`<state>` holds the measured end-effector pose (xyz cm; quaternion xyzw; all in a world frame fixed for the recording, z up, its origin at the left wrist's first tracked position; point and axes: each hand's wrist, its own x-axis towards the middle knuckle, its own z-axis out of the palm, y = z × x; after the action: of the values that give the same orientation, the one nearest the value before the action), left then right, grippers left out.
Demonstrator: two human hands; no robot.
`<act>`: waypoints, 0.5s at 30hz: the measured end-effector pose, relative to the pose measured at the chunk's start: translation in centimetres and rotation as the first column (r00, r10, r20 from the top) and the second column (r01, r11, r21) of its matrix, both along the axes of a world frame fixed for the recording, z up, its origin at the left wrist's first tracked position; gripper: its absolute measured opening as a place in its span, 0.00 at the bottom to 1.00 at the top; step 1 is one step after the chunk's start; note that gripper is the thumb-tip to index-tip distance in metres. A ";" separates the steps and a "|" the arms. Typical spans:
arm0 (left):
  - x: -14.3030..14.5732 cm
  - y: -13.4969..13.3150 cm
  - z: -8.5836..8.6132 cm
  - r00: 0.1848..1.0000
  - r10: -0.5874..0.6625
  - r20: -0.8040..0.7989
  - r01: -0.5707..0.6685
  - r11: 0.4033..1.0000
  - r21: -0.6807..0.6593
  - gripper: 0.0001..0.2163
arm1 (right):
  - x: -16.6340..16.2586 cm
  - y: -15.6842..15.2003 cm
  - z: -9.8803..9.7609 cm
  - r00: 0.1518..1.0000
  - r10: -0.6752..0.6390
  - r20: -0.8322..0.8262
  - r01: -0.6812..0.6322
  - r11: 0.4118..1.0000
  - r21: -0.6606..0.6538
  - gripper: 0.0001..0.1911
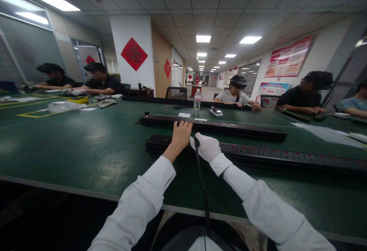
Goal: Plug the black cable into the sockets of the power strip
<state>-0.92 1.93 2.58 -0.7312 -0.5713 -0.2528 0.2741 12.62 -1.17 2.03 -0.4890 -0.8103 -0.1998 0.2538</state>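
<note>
Two long black power strips lie across the green table before me, one behind the other. My left hand (182, 134), bare, is at the nearer power strip (272, 154), near its left end. Its fingers are bent over the strip and the fingertips are hidden, with the knuckles overlapping the farther power strip (243, 127) in view. Close beside it, my right hand (207, 147) in a white glove is closed around a black plug (196, 142). From that plug a black cable (204, 193) hangs over the table edge toward my lap. Whether the plug touches a socket cannot be seen.
A water bottle (197, 100) and a small white device (216, 111) stand beyond the strips. Another long black strip (157, 101) lies farther back. Clear plastic bags (67, 106) are at left, a white sheet (329, 134) at right. Several people sit around the table.
</note>
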 end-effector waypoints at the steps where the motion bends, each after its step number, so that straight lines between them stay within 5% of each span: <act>1: 0.0 0.0 0.0 1.000 0.000 0.000 0.000 1.000 0.005 0.14 | 0.0 0.0 0.0 1.000 0.001 -0.002 -0.001 1.000 0.003 0.20; 15: 0.0 0.1 -0.1 1.000 -0.009 0.003 0.009 1.000 0.023 0.13 | -0.1 -0.2 0.1 1.000 -0.023 0.012 0.023 1.000 -0.007 0.20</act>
<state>-0.93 2.05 2.52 -0.7301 -0.5655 -0.2616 0.2806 12.52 -1.34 2.15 -0.4979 -0.8069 -0.2024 0.2450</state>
